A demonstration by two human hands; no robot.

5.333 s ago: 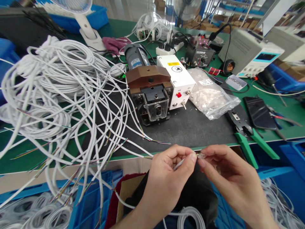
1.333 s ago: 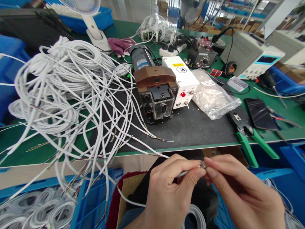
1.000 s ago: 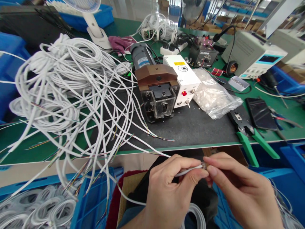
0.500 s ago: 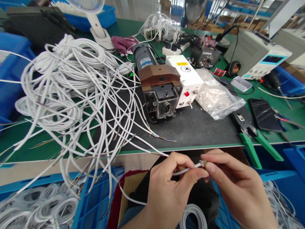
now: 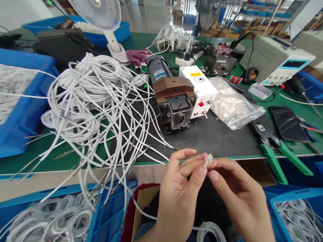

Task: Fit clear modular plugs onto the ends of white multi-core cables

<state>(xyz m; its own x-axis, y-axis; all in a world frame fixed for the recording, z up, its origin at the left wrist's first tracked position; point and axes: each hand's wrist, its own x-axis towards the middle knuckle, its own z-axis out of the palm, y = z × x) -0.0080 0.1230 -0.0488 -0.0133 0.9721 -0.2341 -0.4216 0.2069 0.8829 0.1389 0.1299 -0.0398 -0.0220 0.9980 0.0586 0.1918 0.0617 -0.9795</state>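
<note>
My left hand (image 5: pixel 181 188) pinches a white cable just below its end, between thumb and fingers. A clear modular plug (image 5: pixel 209 158) sits on that cable end and points upward above the fingertips. My right hand (image 5: pixel 239 191) is right beside the plug, its index fingertip at the plug's lower side. Its thumb is apart from the index finger, with nothing visible between them. Below the hands, over my lap, hangs a coil of white cable (image 5: pixel 210 232); the stretch of cable inside my left palm is hidden.
A heap of white cables (image 5: pixel 101 97) with bare coloured wire ends spills over the table's front edge. Behind the hands stands a motor-driven machine (image 5: pixel 174 97). To the right lie a bag of clear plugs (image 5: pixel 232 104), green-handled crimping pliers (image 5: pixel 274 151) and a phone (image 5: pixel 287 122).
The plug has turned from lying sideways to pointing up, and both hands have shifted slightly left. My right thumb and index finger no longer pinch the plug. The whole view has swung left.
</note>
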